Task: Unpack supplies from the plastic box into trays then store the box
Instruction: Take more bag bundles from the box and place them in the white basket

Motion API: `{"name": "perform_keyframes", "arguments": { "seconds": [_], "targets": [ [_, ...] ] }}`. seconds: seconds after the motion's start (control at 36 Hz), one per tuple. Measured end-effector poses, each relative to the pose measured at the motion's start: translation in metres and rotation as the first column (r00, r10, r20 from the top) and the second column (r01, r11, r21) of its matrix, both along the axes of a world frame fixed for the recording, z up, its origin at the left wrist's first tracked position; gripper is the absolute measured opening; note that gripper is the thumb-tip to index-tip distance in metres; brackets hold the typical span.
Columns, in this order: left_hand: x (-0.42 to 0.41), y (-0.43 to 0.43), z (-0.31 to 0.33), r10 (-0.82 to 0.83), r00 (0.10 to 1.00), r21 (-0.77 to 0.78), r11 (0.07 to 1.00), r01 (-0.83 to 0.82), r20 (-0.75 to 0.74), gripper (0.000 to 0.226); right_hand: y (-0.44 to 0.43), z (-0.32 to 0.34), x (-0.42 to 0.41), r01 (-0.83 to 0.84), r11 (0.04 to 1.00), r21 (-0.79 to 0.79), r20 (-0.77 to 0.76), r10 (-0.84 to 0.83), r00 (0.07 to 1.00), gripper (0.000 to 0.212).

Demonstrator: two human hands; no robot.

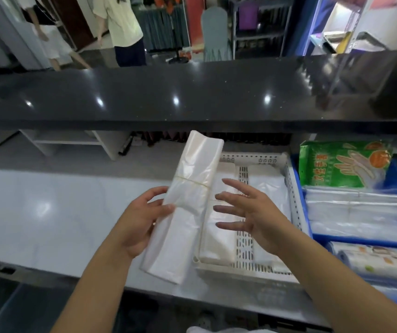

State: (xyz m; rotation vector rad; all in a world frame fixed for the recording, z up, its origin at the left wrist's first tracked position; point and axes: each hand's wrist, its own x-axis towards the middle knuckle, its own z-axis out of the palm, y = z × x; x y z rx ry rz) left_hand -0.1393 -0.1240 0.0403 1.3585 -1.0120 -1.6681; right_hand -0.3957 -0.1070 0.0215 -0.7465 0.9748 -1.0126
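While left hand [142, 227] clamps banded bag bundle [188, 200], right hand [248, 212] fingers spread, green glove pack [337, 164] print unreadable

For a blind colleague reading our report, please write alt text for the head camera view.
A person's left hand holds a long bundle of clear plastic bags bound by a rubber band, beside a white perforated tray already holding similar bundles, while the open right hand hovers above that tray. To the right, a blue tray holds more bag stacks and a green glove packet.
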Motion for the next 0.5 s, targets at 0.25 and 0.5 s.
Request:
{"name": "perform_keyframes", "arguments": {
  "seconds": [0.25, 0.5],
  "targets": [
    [-0.081, 0.008, -0.012, -0.072, 0.993, 0.032, 0.997, 0.075, -0.098, 0.040, 0.020, -0.012, -0.036, 0.127, 0.992, 0.010, 0.053, -0.128, 0.990, 0.058],
    [-0.081, -0.018, -0.035, -0.178, 0.972, -0.130, 0.971, 0.198, 0.152, 0.019, 0.026, -0.035, -0.044, 0.224, 0.969, 0.103, -0.022, -0.223, 0.975, 0.051]
  ]
}}
